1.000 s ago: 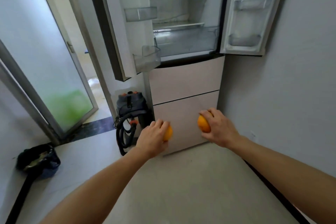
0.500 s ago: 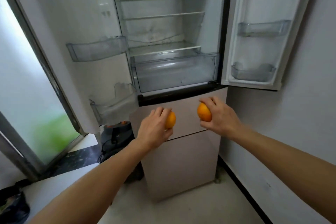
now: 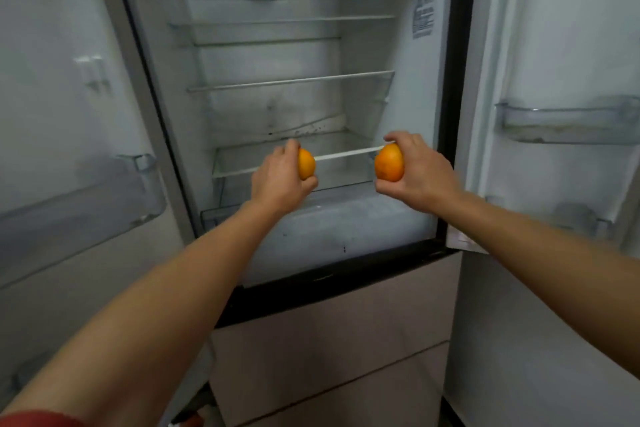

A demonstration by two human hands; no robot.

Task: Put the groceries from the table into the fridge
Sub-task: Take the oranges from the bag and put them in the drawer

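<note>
This looks like a home kitchen corner. A tall white household fridge point(image 3: 294, 107) stands open, both doors swung wide, with clear glass shelves point(image 3: 291, 81) inside and transparent plastic door bins point(image 3: 568, 121) on the right door and the left one. Below the open compartment are pale beige drawer fronts point(image 3: 332, 340). Far right, beside the fridge, runs a plain grey wall point(image 3: 540, 357).

Red object with black hose point(image 3: 188, 421) at floor level, grey wall point(image 3: 540, 340) at right

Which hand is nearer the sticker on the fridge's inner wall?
Right. The right hand is below the sticker, near that wall; the left hand is farther across.
</note>
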